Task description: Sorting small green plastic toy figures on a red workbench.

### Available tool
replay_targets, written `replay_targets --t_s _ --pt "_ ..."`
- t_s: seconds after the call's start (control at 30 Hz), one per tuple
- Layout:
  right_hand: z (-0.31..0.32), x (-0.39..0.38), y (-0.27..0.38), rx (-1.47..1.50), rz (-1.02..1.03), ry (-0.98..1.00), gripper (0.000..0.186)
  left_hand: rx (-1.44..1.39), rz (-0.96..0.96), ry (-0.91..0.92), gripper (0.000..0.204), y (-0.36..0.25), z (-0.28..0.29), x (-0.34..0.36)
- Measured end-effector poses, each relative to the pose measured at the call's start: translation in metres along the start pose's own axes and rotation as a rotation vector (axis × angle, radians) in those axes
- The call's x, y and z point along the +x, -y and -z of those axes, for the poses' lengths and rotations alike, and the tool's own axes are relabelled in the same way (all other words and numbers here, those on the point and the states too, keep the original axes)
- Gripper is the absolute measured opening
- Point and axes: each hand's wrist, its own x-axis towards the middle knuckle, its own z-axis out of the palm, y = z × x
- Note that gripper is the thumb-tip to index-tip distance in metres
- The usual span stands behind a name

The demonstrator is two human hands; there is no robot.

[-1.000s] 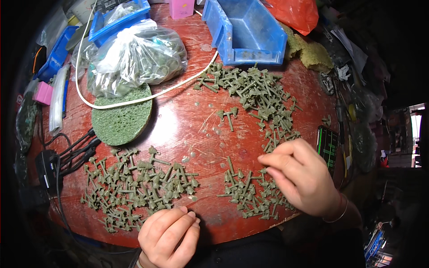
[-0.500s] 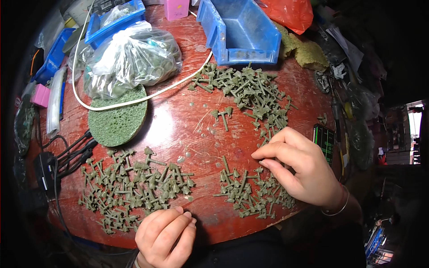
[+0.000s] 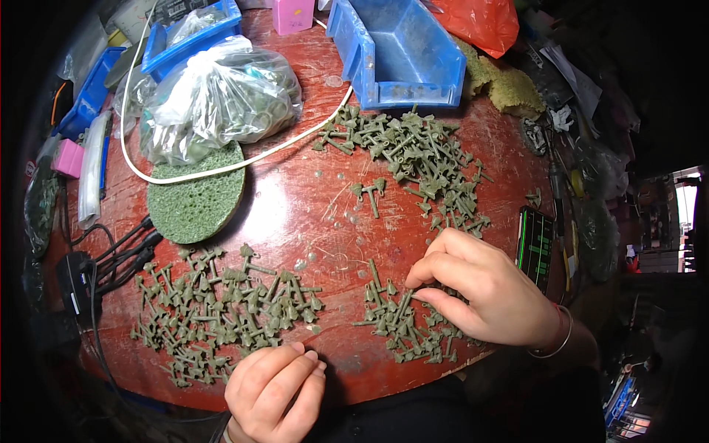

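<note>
My left hand (image 3: 275, 389) rests at the table's front edge with fingers curled together; anything inside is hidden. Just beyond it lies a pile of small olive-green T-shaped parts (image 3: 229, 306). My right hand (image 3: 487, 292) is over a smaller pile of these parts (image 3: 402, 332), thumb and forefinger nearly pinched at a part; whether they grip it is hard to see. Farther back is a larger heap of the same parts (image 3: 410, 151), with a few loose ones (image 3: 369, 193) beside it.
On the red table (image 3: 325, 236) are a green round pad (image 3: 192, 207), a white cord (image 3: 251, 159), a bag of parts (image 3: 221, 96), blue bins (image 3: 402, 66), a yellow sponge (image 3: 517, 88), a phone (image 3: 535, 247) at right and a black box with cables (image 3: 77, 284) at left.
My right hand has moved left and down onto the smaller pile, its forefinger now bent lower toward the parts. My left hand has stayed about where it was.
</note>
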Motion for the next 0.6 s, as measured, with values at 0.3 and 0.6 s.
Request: replay_targets --t_s 0.3,0.6 --pt "0.005 0.002 0.0 0.052 -0.003 0.004 0.013 -0.001 -0.001 -0.004 0.022 0.0 0.0 -0.001" --pt "-0.004 0.025 -0.004 -0.117 0.216 0.002 0.034 0.002 -0.012 -0.004 0.022 0.001 -0.001 -0.001"
